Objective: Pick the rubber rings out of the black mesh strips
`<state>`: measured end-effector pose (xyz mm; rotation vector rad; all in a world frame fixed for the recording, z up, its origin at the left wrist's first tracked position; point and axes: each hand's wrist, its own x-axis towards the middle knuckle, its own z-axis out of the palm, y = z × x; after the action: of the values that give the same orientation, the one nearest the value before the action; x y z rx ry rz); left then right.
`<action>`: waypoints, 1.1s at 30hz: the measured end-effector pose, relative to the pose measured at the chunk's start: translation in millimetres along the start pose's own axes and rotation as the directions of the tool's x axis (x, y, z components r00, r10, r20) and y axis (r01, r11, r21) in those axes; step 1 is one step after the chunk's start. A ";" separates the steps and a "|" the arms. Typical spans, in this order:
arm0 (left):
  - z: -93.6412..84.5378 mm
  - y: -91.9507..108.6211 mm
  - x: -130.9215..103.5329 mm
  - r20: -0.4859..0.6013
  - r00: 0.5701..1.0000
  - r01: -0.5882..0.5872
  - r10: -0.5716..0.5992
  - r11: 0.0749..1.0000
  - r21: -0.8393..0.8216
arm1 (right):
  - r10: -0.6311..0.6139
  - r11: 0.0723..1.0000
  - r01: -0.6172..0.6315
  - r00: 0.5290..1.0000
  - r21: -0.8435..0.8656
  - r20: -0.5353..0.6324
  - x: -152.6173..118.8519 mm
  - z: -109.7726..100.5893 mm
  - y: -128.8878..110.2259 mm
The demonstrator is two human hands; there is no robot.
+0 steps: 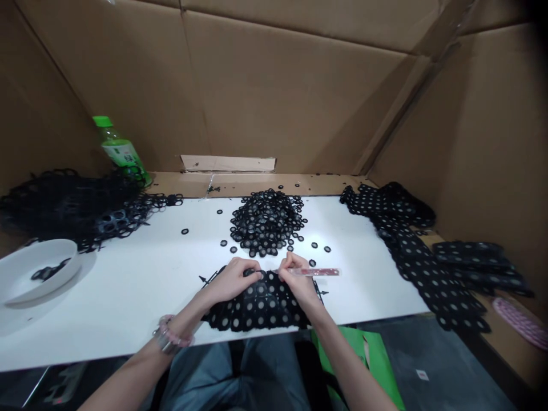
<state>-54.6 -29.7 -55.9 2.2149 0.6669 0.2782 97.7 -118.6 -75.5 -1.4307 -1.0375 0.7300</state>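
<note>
A black sheet (261,305) with rows of pale round spots lies at the table's front edge, with dark arrow-like points sticking out at its left and right. My left hand (234,278) rests on its upper left part, thumb and fingers closed at the top edge. In my right hand (297,279) is a slim pen-like tool (323,272) with a clear and red shaft, pinched between thumb and fingers. Its tip, at the sheet's upper edge, is too small to make out. Just beyond my hands rises a heap of small black rings (268,220) with pale centres.
Tangled black ring scrap (72,205) and a white bowl (64,251) holding a few black pieces are at left. Behind them stands a green-capped bottle (122,151). Spotted black strips (411,245) drape over the right edge. Cardboard walls (278,91) enclose the white table (141,279).
</note>
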 end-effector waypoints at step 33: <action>-7.9 10.6 21.9 0.150 0.988 0.010 -0.037 0.984 0.180 | 0.055 0.998 -0.056 0.997 -0.020 -0.048 -2.3 -25.5 -2.4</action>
<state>-35.5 -18.6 -43.1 2.3691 0.6549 0.0366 119.1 -131.7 -69.8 -1.4932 -0.9746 0.7239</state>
